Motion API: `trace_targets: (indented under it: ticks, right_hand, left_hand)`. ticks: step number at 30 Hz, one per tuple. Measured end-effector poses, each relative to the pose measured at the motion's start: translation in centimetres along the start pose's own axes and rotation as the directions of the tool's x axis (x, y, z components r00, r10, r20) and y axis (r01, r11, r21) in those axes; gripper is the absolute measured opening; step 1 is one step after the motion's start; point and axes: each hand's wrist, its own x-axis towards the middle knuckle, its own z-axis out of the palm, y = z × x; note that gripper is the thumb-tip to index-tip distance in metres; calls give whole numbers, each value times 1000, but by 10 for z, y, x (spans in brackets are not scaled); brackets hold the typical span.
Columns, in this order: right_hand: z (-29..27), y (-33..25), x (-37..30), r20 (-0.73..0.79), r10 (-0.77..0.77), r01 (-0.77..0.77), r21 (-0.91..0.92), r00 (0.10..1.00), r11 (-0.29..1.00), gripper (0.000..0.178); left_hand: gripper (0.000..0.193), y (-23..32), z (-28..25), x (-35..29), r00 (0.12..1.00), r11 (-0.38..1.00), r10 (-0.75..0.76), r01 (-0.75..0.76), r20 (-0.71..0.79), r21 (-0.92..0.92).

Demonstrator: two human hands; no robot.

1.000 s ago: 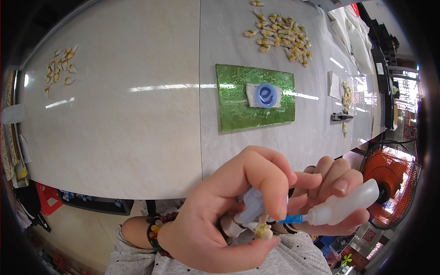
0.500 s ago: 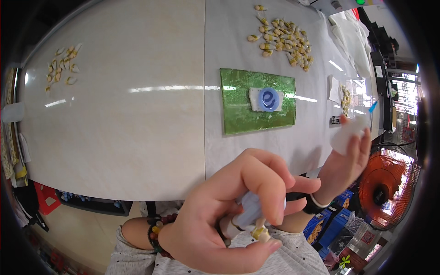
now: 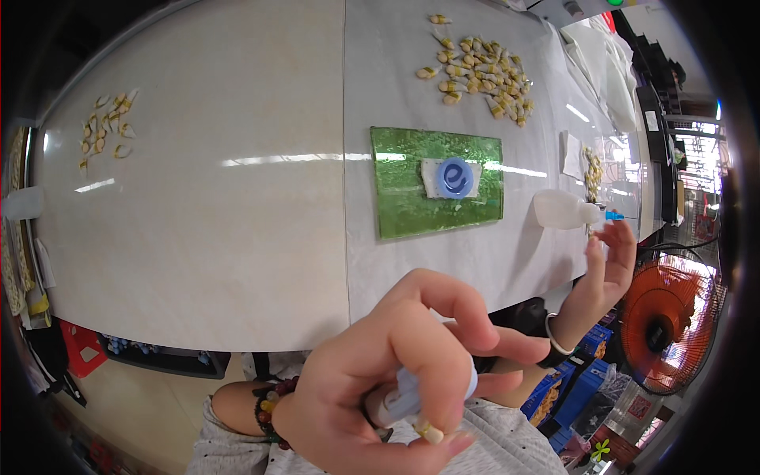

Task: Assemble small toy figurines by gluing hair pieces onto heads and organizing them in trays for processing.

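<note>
Left hand (image 3: 372,376) has thumb and index pinched on one small cream piece (image 3: 430,432), right between the fingertips. Right hand's (image 3: 606,269) fingers are spread, near one bottle's (image 3: 558,210) blue tip. Past the left fingers: one green slab (image 3: 400,214), one round blue piece (image 3: 455,178) showing a dark curl.

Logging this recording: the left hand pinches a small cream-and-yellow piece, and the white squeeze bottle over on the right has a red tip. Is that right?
Not quite: the tip of the white squeeze bottle is blue, not red, as the head view shows. The left hand does pinch a small cream-and-yellow piece.
</note>
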Motion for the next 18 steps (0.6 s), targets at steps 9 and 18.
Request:
trace_targets:
  ticks: [9, 18]
  right_hand:
    - [-23, 20, 23, 323, -164, 355, -724, 932, 591, 30]
    - [-20, 12, 32, 487, -182, 484, -618, 854, 620, 27]
  left_hand:
    - [24, 29, 15, 4, 976, 980, -197, 200, -90, 19]
    - [46, -7, -13, -7, 990, 983, 73, -51, 122, -174]
